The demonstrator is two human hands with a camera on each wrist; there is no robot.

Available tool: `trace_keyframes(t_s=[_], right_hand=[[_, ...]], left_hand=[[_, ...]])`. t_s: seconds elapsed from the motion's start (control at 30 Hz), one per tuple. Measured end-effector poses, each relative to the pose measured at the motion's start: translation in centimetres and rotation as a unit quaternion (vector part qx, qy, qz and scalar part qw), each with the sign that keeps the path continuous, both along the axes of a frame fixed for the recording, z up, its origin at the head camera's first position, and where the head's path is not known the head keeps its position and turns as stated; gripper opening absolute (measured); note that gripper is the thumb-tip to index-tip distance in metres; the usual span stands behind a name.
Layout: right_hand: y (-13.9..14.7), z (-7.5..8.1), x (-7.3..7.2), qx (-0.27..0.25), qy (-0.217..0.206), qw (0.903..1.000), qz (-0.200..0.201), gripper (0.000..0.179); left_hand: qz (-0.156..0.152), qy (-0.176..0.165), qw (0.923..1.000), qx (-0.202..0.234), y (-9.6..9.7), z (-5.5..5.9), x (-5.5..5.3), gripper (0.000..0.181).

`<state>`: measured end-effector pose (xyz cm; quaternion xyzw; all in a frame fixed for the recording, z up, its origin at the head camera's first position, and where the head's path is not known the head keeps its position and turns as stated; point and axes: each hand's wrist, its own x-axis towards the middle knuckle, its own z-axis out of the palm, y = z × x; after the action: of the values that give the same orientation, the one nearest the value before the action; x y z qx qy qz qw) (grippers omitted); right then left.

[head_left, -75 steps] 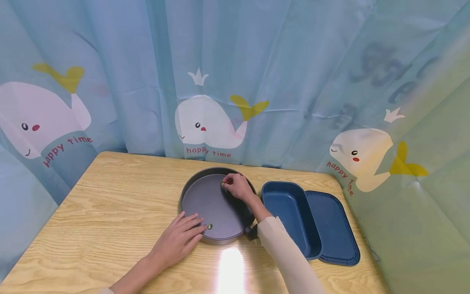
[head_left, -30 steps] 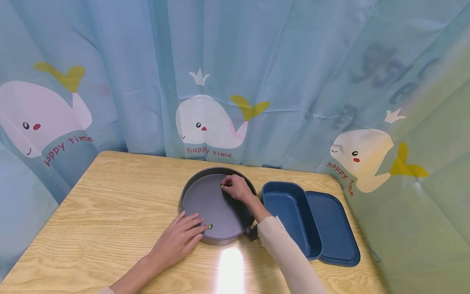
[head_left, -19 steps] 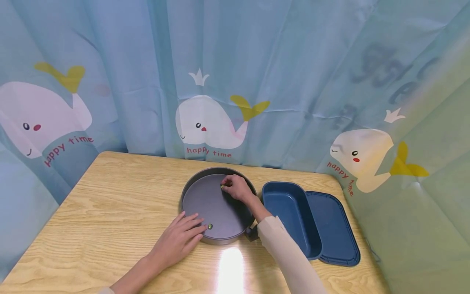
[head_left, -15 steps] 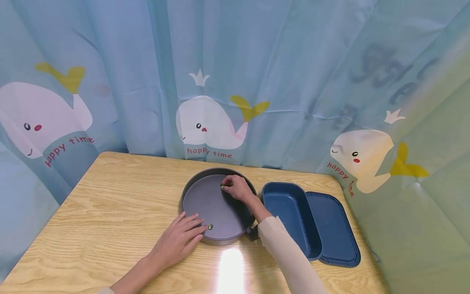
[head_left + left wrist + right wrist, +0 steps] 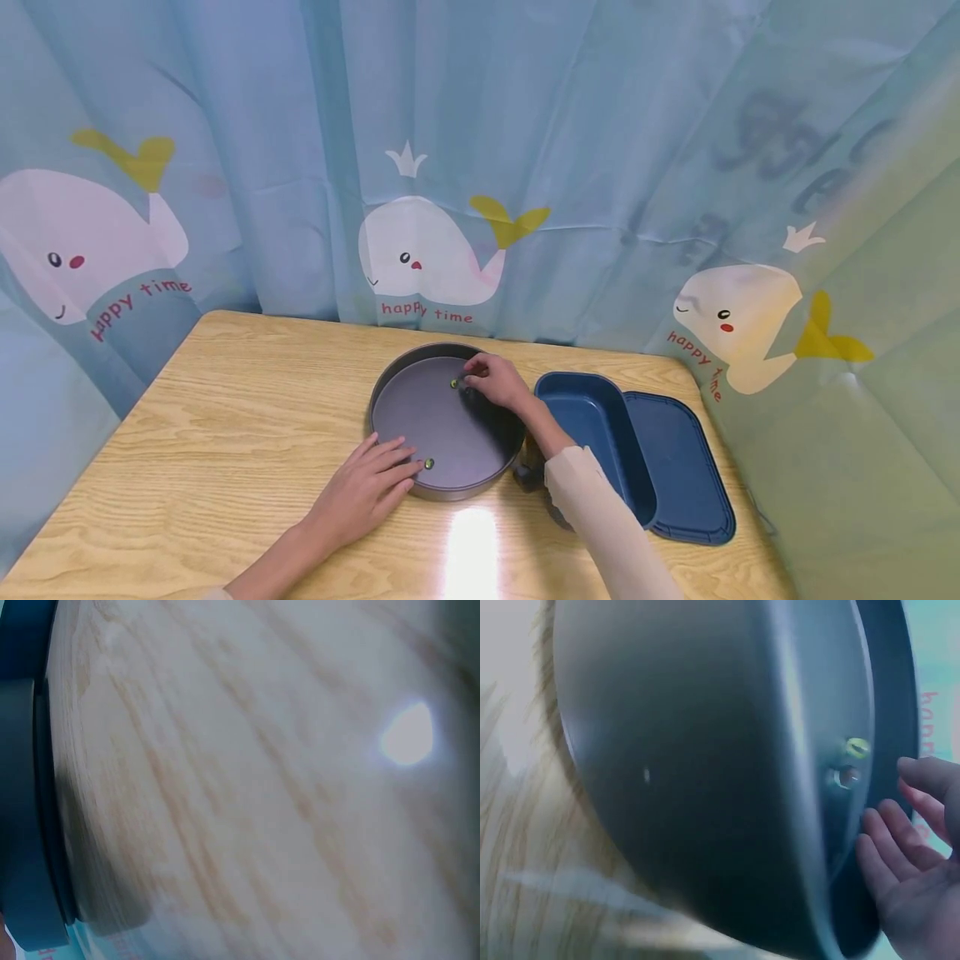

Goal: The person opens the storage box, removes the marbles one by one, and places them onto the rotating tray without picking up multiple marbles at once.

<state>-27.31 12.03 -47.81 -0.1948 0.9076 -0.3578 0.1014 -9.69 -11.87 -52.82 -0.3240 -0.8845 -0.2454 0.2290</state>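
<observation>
A round dark grey pan [image 5: 405, 412] stands on the wooden table, with two small green glass marbles inside. One marble [image 5: 429, 463] lies near the front of its floor, beside a fingertip of my left hand [image 5: 360, 492]. That hand lies over the pan's front left rim with its fingers spread and fairly straight. The other marble [image 5: 453, 383] sits toward the back, just left of my right hand [image 5: 498, 381]. Nothing shows between the right thumb and fingers, which are bent loosely and apart from the marble. In the right wrist view this hand [image 5: 915, 847] hovers by the pan's rim.
Right of the pan is a deep blue rectangular box [image 5: 588, 400], partly covered by the right forearm. Its matching flat lid [image 5: 678, 467] lies against the box's far side. Curtains [image 5: 450, 108] with whale prints hang behind and beside the wooden table [image 5: 225, 417].
My right hand has let go of the rear marble and drawn back slightly to the right, leaving it on the pan's floor. The left hand and front marble have stayed put.
</observation>
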Motion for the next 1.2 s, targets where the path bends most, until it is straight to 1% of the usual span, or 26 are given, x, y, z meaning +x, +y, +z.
trace_keyframes(t_s=[0.17, 0.3, 0.43, 0.5, 0.6, 0.67, 0.8, 0.93, 1.03, 1.2], right_hand=[[1.5, 1.5, 0.7, -0.003, -0.011, 0.9998, 0.017, 0.021], [3.1, 2.9, 1.5, -0.018, -0.015, 0.9993, 0.028, 0.023], [5.0, 4.5, 2.9, -0.037, -0.020, 0.9985, 0.036, 0.021], [6.0, 4.9, 3.8, -0.036, -0.018, 0.9986, 0.035, 0.021], [7.7, 5.2, 5.1, -0.022, -0.010, 0.9993, 0.028, 0.023], [8.9, 5.1, 6.0, -0.012, 0.001, 0.9997, 0.021, 0.022], [11.2, 4.7, 7.7, 0.003, 0.010, 0.9999, 0.003, 0.017], [13.4, 3.6, 9.2, 0.013, 0.006, 0.9999, 0.009, 0.015], [14.7, 2.4, 10.2, 0.011, -0.021, 0.9994, 0.024, 0.017], [15.9, 0.7, 11.4, 0.008, -0.089, 0.9953, 0.037, 0.022]], left_hand=[[0.002, -0.004, 1.0000, -0.002, 0.0, 0.1, 0.1, 0.025], [0.003, -0.001, 1.0000, -0.003, 0.0, 0.1, 0.1, 0.025], [0.004, -0.002, 1.0000, -0.002, 0.0, 0.0, 0.1, 0.027], [0.005, -0.003, 1.0000, -0.002, 0.0, -0.1, 0.1, 0.027], [0.005, -0.004, 1.0000, -0.002, 0.1, -0.1, 0.1, 0.025], [0.004, -0.007, 1.0000, 0.000, 0.1, -0.1, 0.1, 0.024], [0.004, -0.011, 0.9999, 0.002, 0.2, 0.0, 0.1, 0.024], [0.007, -0.010, 0.9999, 0.001, 0.2, 0.0, 0.2, 0.024], [0.008, -0.010, 0.9999, 0.000, 0.2, 0.0, 0.2, 0.024], [0.007, -0.015, 0.9999, -0.004, 0.1, 0.0, 0.2, 0.025]])
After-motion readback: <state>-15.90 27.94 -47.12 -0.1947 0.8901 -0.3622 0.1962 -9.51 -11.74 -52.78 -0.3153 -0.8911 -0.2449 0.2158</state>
